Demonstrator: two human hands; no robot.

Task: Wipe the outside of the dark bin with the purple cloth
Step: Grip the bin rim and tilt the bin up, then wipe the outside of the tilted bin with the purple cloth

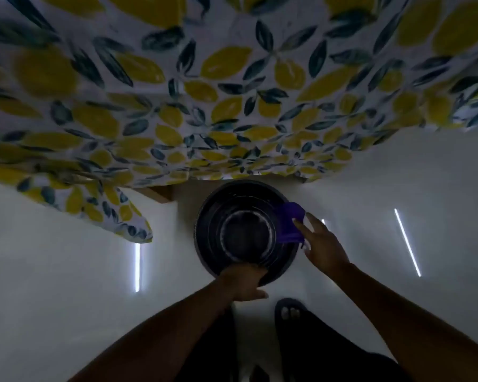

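Forearms are reaching down and forward from us, and we are taking the scene from our own body outward. Nearest, a foot in a dark open-toed sandal (289, 311) is standing on the pale glossy floor (66, 271). Just beyond it, our left hand (243, 282) is curling over the near rim of the round dark ribbed plastic bin (204, 238), fingers closed on the edge and thumb outside, steadying it. We are judging the bin to be light, hollow and fairly stiff, likely to slide or tip on such a slick floor, so the rim is the sensible place to be holding it.

Further right, our right hand (324, 248) is lying against the bin's right side with fingers spread fairly flat, wrist angled inward. It is pressing on the small soft purple cloth (291, 224), which is draping over the right rim and partly down the outer wall. We are reckoning the cloth to be limp and easily bunched, best worked under a flat palm rather than a pinch. Whether any finger is tucked around its edge, we cannot tell.

Beyond the bin, the desk is hanging its lemon-and-leaf printed tablecloth (232, 106) over the far rim.
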